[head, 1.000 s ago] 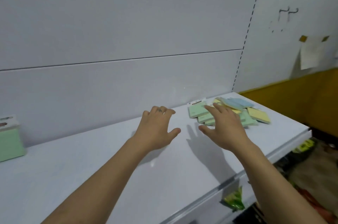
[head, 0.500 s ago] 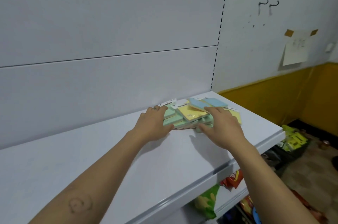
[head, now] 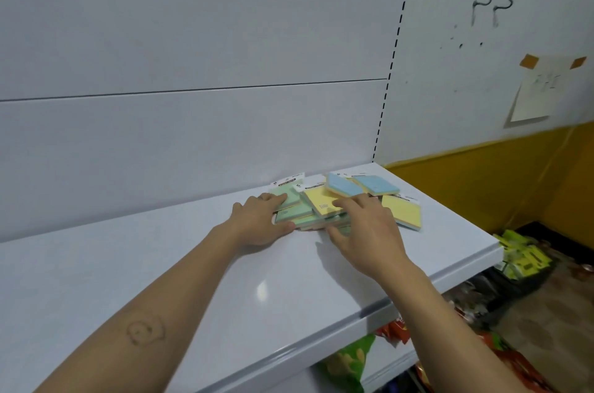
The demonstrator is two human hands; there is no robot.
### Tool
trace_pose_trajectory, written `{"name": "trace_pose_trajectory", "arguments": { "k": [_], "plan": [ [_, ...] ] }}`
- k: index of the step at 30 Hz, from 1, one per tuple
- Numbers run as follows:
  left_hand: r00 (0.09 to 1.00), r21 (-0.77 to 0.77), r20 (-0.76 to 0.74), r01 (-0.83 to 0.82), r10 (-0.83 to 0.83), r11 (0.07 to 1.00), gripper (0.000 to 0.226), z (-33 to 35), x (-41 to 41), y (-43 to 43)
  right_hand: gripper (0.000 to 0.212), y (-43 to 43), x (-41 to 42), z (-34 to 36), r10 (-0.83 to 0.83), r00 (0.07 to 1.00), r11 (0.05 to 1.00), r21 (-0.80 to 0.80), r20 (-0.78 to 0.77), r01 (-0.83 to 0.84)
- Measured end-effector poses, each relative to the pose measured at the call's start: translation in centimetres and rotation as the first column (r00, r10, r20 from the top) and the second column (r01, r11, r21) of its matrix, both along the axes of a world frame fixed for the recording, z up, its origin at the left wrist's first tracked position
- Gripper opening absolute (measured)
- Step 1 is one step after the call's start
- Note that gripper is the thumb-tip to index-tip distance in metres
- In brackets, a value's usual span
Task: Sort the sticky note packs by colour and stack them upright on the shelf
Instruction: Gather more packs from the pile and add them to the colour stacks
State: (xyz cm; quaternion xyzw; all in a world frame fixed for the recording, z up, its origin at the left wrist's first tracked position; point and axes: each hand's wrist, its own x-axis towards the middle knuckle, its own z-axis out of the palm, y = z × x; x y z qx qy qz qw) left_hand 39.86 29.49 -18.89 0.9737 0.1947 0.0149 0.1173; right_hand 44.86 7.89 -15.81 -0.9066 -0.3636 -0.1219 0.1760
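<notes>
On the white shelf (head: 160,280), near its right end and close to the back panel, the packs (head: 324,206) lie flat in a loose, overlapping heap: green at the left, yellow in the middle and at the right, blue at the back. Your left hand (head: 260,225) rests spread on the green packs (head: 289,212), fingers on top and thumb at the near edge, gripping nothing. Your right hand (head: 366,232) lies open, fingers on a yellow pack (head: 321,201), thumb at the heap's near edge.
</notes>
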Motion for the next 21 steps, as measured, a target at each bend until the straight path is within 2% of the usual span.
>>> {"name": "trace_pose_trajectory", "arguments": {
  "k": [5, 10, 12, 14, 16, 17, 19, 21],
  "plan": [
    [0.993, 0.030, 0.120, -0.019, 0.015, 0.999, 0.059, -0.2, -0.8, -0.2, 0.047, 0.4, -0.5, 0.0, 0.030, 0.999, 0.999, -0.039, 0.014, -0.029],
    [0.992, 0.029, 0.129, -0.016, 0.012, 0.999, 0.035, -0.1, -1.9, -1.0, 0.039, 1.8, -1.8, -0.1, 0.096, 0.990, 0.995, 0.014, 0.098, -0.098],
    [0.991, 0.074, 0.136, -0.028, 0.018, 0.997, 0.040, 0.1, -2.5, -1.1, 0.038, 2.9, -2.5, -0.2, 0.146, 0.986, 0.989, -0.004, 0.078, -0.146],
    [0.995, 0.143, 0.097, -0.035, 0.021, 0.989, 0.049, 0.3, -3.1, -0.7, 0.033, 4.2, -2.9, -0.7, 0.189, 0.978, 0.979, -0.098, 0.093, -0.180],
    [0.999, 0.185, 0.040, -0.042, 0.035, 0.982, 0.046, 0.4, -4.0, 0.0, 0.025, 5.5, -2.8, -1.2, 0.229, 0.956, 0.963, -0.188, 0.187, -0.194],
    [0.999, 0.182, 0.014, -0.047, 0.045, 0.982, 0.045, 0.4, -4.5, 0.3, 0.025, 6.1, -2.6, -1.4, 0.232, 0.946, 0.957, -0.226, 0.226, -0.180],
    [0.997, 0.130, -0.025, -0.064, 0.067, 0.989, 0.045, 0.5, -5.5, 0.5, 0.039, 7.1, -2.2, -1.5, 0.244, 0.931, 0.929, -0.341, 0.269, -0.145],
    [0.992, 0.058, -0.010, -0.124, 0.125, 0.991, 0.042, 0.7, -6.4, 0.4, 0.042, 7.9, -2.0, -1.6, 0.252, 0.925, 0.876, -0.473, 0.285, -0.093]
  ]
}}
